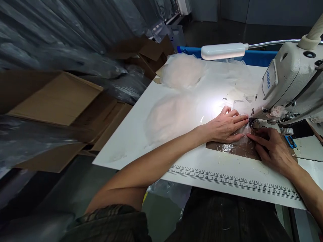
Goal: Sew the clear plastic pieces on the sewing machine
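My left hand lies flat with fingers stretched out, pressing a sheer whitish piece of fabric onto the sewing machine bed. Its fingertips reach close to the needle area of the white sewing machine. On the other side of the needle, my right hand rests with its index finger extended to the fabric's near edge and the thumb apart. Beneath both hands is a brown, shiny plate. Blue-handled thread snips lie just beyond my right hand.
Two soft piles of sheer pale fabric sit on the white table. A ruler strip runs along its front edge. A white lamp hangs at the back. Open cardboard boxes and plastic sheeting stand left.
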Demonstrator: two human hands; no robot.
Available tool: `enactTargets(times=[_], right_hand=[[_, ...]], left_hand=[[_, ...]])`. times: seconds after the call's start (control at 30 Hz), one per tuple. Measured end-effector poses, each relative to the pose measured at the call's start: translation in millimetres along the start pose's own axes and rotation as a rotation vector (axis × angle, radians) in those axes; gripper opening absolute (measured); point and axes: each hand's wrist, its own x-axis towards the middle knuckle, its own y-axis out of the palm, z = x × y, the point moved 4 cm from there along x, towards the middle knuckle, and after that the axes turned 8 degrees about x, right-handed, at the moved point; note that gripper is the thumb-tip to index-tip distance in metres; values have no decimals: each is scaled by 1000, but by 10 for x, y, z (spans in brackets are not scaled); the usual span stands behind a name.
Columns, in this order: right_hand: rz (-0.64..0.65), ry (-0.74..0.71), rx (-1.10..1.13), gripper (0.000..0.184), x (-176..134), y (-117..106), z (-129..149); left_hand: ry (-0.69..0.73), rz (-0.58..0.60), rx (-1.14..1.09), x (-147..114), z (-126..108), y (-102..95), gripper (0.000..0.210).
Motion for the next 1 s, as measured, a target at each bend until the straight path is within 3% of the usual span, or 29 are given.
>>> enactTargets(times=[0.73, 0.9, 1.0], right_hand=[[-41, -40, 1, 31, -1, -11, 4], [-54, -38, -3, 33, 4, -17, 13], [-30, -26, -4, 33, 3, -20, 16]], left_hand=[[-22, -20, -32, -4, -23, 36, 50], [-33, -180, 46, -48, -31, -19, 46], [52, -280, 22, -76, -67, -52, 33]])
